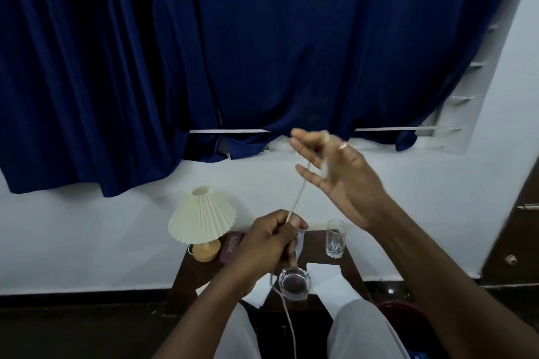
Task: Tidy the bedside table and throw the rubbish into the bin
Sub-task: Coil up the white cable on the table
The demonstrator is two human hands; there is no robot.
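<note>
The cable (287, 319) hangs slack between my white-trousered knees, passing the glass ashtray (293, 285) at the front edge of the bedside table (316, 251). White paper sheets (329, 281) lie on either side of the ashtray. A dark red bin (404, 310) sits on the floor right of the table. My left hand (268, 245) is curled tight around the cable above the tabletop. Behind stand a glass tumbler (335, 239), a maroon book (232, 245) and a pleated lamp (201, 218). The cable rises taut to my right hand (341, 178), fingers spread and blurred before the blue curtain (262, 38).
</note>
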